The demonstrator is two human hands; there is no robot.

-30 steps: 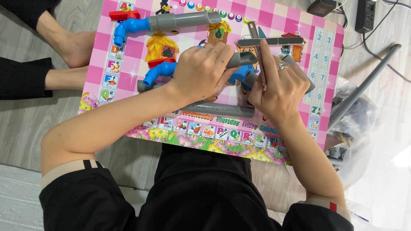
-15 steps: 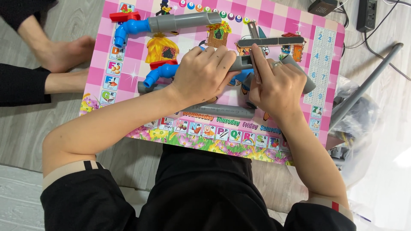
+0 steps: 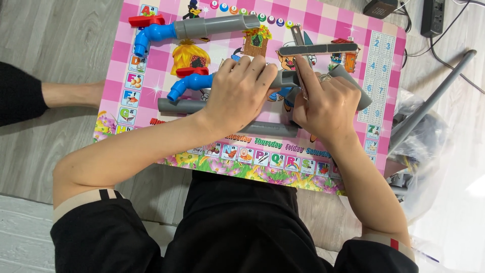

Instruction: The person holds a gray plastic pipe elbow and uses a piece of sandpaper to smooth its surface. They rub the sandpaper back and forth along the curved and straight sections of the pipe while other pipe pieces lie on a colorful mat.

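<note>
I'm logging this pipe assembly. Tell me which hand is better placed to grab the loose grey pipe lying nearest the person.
Left, probably. The left hand lies directly over the near grey pipe, which shows just under its wrist. The right hand sits further right, its fingers busy on the short grey pipe piece and the flat grey tool.

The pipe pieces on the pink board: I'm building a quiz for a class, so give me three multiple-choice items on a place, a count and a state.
1. Where does the red cap lie?
A. top left corner of the pink board
B. bottom right corner
C. on the floor

2. How many blue elbows show fully?
A. none
B. two
C. five

3. What are the left hand and right hand doing?
A. resting in the lap
B. lying flat on the floor
C. both closed on one grey pipe

Answers: 1 A, the cap sits by the upper blue elbow. 2 B, that one plus the lower blue elbow. 3 C, their grip meets at mid-board.
</note>
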